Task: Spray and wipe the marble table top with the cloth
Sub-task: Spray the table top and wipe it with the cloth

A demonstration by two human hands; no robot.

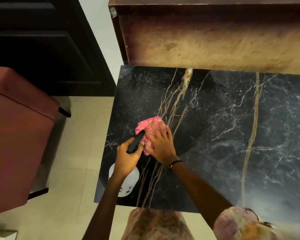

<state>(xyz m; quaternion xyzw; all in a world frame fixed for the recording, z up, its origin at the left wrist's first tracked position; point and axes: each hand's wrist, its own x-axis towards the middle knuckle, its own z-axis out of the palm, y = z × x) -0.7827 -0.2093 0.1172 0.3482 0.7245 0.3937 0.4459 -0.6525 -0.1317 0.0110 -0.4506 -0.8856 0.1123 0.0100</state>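
Observation:
The black marble table top [232,129], veined in gold and white, fills the centre and right. A pink cloth [146,126] lies bunched on its left part. My right hand [160,144] presses flat on the cloth with fingers spread over it. Just left of it, my left hand [128,154] grips a spray bottle [131,179] by the neck. The bottle's white body hangs below my hand over the table's left edge. Its black nozzle points up and right and touches the cloth's edge.
A worn wooden cabinet [215,40] stands against the table's far edge. A reddish upholstered seat [16,135] sits on the pale tiled floor [76,161] at the left, with a dark door [42,49] behind it. My patterned clothing shows at the bottom.

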